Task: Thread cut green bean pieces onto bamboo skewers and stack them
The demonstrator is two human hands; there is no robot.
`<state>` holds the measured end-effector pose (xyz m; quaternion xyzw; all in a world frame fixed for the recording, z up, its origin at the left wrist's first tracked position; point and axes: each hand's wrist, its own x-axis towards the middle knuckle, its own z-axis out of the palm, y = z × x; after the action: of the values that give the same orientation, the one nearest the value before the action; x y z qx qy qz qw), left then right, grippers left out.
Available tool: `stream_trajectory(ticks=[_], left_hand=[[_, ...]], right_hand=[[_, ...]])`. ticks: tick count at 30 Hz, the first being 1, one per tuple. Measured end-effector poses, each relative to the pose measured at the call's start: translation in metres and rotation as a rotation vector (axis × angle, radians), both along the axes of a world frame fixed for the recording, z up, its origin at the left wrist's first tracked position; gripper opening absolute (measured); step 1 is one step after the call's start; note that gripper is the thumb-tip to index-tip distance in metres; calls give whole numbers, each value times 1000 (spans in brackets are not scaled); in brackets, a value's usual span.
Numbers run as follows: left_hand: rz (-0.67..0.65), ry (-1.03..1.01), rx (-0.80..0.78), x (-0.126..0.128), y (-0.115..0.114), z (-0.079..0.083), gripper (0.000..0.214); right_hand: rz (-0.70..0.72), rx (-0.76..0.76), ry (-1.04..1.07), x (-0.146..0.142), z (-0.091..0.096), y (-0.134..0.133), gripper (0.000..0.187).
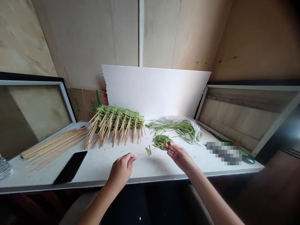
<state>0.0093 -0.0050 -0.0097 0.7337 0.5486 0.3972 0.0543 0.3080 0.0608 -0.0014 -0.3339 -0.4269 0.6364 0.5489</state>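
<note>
Pinched in my left hand (pixel 124 165) is the blunt end of a thin bamboo skewer (pixel 140 154), which points right and slightly away from me. A few short green bean pieces (pixel 148 150) sit crosswise on the skewer, side by side. My right hand (pixel 175 151) is at the right edge of a small pile of cut green beans (pixel 161 140). Its thumb and fingers are closed on a short bean piece, mostly covered by the fingertips. The skewer's tip reaches towards the pile, just left of my right hand.
Finished bean skewers (pixel 117 120) are stacked at back left. Loose bamboo skewers (pixel 56 143) and a black phone (pixel 70 167) lie left on the white table (pixel 98 165). Long beans in a clear plastic bag (pixel 187 126) lie behind the pile. A white board (pixel 154 90) stands behind.
</note>
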Motion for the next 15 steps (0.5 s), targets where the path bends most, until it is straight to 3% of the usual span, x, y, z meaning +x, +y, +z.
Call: stream_trajectory(ticks=[15], left_hand=[[-37,-29,-15,2,-1,-1,27]], right_hand=[[24,35,122,-9,-6,-4,28]])
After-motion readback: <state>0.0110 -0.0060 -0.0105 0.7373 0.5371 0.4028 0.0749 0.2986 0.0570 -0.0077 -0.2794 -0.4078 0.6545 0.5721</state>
